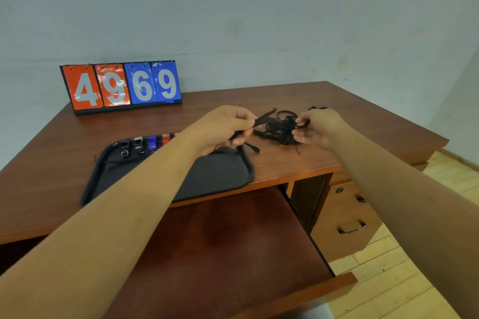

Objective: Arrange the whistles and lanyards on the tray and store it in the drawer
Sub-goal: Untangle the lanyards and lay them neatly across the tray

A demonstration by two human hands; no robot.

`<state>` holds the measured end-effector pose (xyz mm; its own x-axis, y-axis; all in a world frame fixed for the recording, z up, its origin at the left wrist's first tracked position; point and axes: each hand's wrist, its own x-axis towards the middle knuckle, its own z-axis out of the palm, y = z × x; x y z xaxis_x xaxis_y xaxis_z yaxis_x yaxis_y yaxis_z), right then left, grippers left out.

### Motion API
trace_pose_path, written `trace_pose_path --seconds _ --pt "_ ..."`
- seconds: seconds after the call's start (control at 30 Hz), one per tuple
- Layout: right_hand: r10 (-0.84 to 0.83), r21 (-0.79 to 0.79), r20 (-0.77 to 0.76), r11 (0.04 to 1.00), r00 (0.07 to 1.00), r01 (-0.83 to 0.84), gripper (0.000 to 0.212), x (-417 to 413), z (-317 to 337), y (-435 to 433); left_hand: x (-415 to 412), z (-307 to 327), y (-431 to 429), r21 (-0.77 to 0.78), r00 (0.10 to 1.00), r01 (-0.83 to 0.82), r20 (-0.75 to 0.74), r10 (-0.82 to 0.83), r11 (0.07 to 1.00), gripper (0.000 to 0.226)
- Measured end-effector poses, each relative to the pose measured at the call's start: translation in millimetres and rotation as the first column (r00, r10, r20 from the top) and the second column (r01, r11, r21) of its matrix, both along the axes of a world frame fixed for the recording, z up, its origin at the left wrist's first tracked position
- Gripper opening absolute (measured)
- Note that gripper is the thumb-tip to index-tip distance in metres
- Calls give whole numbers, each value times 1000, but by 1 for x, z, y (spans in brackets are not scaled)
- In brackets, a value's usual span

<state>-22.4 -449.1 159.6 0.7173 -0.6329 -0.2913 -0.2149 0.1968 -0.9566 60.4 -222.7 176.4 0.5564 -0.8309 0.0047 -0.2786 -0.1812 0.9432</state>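
My left hand (225,128) pinched one lanyard (262,121); right hand (317,128) pinched the tangle (281,132). I judged slow pulling best, loosening knots, before laying it on the tray (220,176) beside the whistles (145,144).

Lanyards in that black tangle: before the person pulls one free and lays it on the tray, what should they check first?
1. Left hand grips one strap: ok.
2. Right hand pinches the lanyard tangle to hold it back: ok.
3. Strap free of the tangle: not ok, its far end runs into it.
4. Tray has bare space: ok.
5. Whistles lined up along the tray's far edge: ok.
6. Drawer pulled open: ok.
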Motion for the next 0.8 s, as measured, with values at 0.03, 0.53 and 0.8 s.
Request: trace_pose_path --seconds 0.03,0.53,0.8 --pt "26 -68 -115 997 993 -34 10 -1 -2 4 1 2 5 7 1000 -15 9 15 1000 18" --pt "817 -304 9 552 577 -776 29 22 5 87 8 7 70 20 979 -184 93 181 983 17" --pt "768 -510 -149 479 622 -714 25 22 5 97 21 -2 124 133 975 -203 116 188 970 15"
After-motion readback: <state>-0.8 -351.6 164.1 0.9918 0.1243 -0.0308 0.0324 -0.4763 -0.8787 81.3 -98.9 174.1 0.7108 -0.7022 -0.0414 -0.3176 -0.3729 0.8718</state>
